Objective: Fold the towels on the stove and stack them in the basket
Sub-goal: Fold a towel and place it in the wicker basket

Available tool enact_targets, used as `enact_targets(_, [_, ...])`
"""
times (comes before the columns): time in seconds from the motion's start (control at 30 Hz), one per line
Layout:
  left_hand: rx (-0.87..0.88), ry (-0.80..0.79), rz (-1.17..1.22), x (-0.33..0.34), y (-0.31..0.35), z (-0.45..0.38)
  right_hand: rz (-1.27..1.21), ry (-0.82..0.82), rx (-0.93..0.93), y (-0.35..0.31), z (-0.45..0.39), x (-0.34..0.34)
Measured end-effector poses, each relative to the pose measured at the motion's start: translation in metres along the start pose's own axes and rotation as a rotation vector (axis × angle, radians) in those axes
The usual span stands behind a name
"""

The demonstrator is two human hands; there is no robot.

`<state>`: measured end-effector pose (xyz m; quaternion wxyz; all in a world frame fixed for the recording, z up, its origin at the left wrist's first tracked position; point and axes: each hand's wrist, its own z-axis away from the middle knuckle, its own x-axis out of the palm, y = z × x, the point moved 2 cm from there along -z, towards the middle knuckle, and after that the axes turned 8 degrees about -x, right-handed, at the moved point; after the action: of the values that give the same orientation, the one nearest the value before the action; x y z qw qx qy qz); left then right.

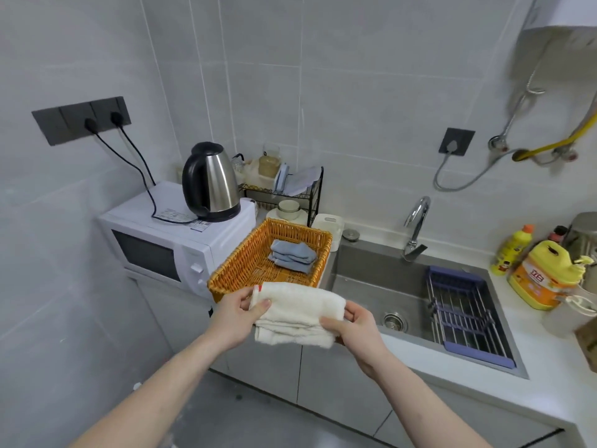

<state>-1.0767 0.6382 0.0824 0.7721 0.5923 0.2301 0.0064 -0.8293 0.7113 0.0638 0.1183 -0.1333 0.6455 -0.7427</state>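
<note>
A folded cream towel (298, 313) with a small red tag hangs in the air just in front of the basket's near rim. My left hand (240, 313) grips its left end and my right hand (350, 329) grips its right end. The orange wicker basket (245, 258) stands on the counter between the microwave and the sink. Inside it, toward the right side, lies a folded blue towel (292, 255). The stove is out of view.
A white microwave (168, 244) with a steel kettle (210, 182) on top stands left of the basket. Behind the basket is a black dish rack (310, 195). Right of it lies the steel sink (387, 286) with a drain rack (465, 315), a tap and yellow detergent bottles (546, 273).
</note>
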Motion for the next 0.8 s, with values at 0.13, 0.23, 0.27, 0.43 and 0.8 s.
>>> enact_targets(0.13, [-0.034, -0.002, -0.032, -0.018, -0.005, -0.054, -0.016, 0.068, 0.045, 0.003, -0.041, 0.021])
enact_targets(0.23, [-0.055, -0.012, -0.075, -0.019, -0.006, -0.092, -0.007, 0.084, 0.079, 0.003, -0.075, 0.031])
enact_targets(0.27, [-0.066, -0.013, -0.090, -0.019, -0.005, -0.104, 0.001, 0.092, 0.091, 0.003, -0.088, 0.033])
enact_targets(0.43, [-0.187, -0.004, -0.131, -0.016, -0.015, -0.169, 0.053, 0.107, 0.183, 0.011, -0.155, 0.039])
enact_targets(0.8, [-0.418, -0.041, -0.228, 0.000, -0.052, -0.278, 0.264, 0.009, 0.398, 0.040, -0.261, 0.058])
